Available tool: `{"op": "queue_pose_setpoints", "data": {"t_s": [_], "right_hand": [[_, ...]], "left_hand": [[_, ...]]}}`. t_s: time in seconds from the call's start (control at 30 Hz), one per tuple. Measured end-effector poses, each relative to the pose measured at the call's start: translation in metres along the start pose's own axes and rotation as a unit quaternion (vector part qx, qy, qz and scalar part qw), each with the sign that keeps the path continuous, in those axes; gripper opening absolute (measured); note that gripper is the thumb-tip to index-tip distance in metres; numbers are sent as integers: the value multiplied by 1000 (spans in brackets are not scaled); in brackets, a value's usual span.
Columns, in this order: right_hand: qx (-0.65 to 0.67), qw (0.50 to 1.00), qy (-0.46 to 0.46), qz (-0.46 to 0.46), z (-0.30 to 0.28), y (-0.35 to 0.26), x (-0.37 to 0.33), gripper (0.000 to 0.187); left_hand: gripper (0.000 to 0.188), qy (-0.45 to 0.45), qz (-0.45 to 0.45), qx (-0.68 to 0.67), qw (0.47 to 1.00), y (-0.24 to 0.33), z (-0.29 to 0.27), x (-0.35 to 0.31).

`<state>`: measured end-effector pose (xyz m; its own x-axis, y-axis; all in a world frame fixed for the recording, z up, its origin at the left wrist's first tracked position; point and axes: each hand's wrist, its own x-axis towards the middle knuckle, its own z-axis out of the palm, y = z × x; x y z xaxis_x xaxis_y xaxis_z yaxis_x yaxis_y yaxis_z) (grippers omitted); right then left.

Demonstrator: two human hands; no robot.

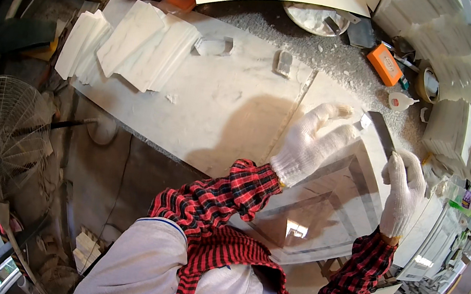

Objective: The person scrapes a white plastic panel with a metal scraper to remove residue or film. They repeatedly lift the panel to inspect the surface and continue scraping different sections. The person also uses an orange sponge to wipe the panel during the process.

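My right hand (402, 193), in a white knitted glove, grips a dark, flat, narrow blade (381, 132) by its near end. The blade points away and to the left. My left hand (312, 143), gloved alike, reaches right with fingers apart over a polished stone panel (336, 205) that has grey nested borders around a brown centre. Just beyond the left fingertips is a small white piece (365, 121), close to the blade's far end; whether it touches the fingers I cannot tell.
White stone tiles (135, 44) lean in stacks on the pale slab (204, 112) at left. At the back are a white dish (312, 20) of paste, an orange box (384, 64) and a small white funnel-shaped container (401, 102). More tiles (456, 134) stand right. A caged fan (9, 131) stands left.
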<state>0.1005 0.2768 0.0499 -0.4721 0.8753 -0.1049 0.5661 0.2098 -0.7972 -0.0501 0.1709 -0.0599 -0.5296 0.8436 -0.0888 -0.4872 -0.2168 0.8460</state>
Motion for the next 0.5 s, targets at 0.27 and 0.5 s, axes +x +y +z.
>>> {"op": "queue_pose_setpoints", "data": {"t_s": [0.27, 0.5], "right_hand": [[-27, 998, -28, -44, 45, -34, -18, 12], [-150, 955, 105, -231, 53, -17, -11, 11]], "left_hand": [[24, 37, -28, -9, 999, 12, -2, -8], [16, 9, -9, 36, 999, 14, -1, -10]]}}
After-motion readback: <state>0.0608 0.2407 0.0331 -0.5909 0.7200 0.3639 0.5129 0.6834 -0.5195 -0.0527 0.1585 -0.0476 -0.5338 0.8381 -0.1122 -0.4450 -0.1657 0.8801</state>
